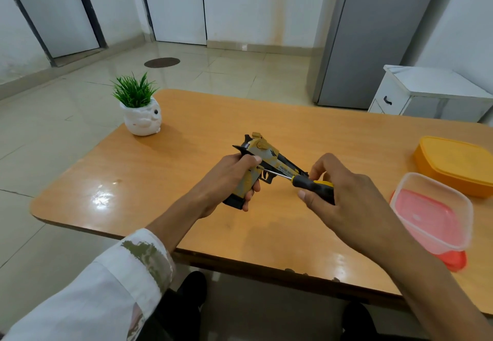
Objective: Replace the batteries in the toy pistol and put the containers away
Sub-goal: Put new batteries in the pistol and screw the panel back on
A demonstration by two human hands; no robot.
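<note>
A yellow and grey toy pistol (266, 154) is held above the middle of the wooden table (186, 154). My left hand (232, 180) is wrapped around its grip, the barrel pointing right. My right hand (338, 194) grips a screwdriver (309, 184) with a black and yellow handle. Its metal shaft runs left and the tip touches the pistol's grip just below my left thumb. A clear container (432, 215) sits on a red lid at the right. Behind it stands a closed orange container (456, 164). No batteries are visible.
A white owl-shaped pot with a green plant (140, 111) stands at the table's far left corner. A white cabinet (426, 92) and a grey refrigerator (373, 33) stand beyond the table on the right. The table's near edge runs just above my knees.
</note>
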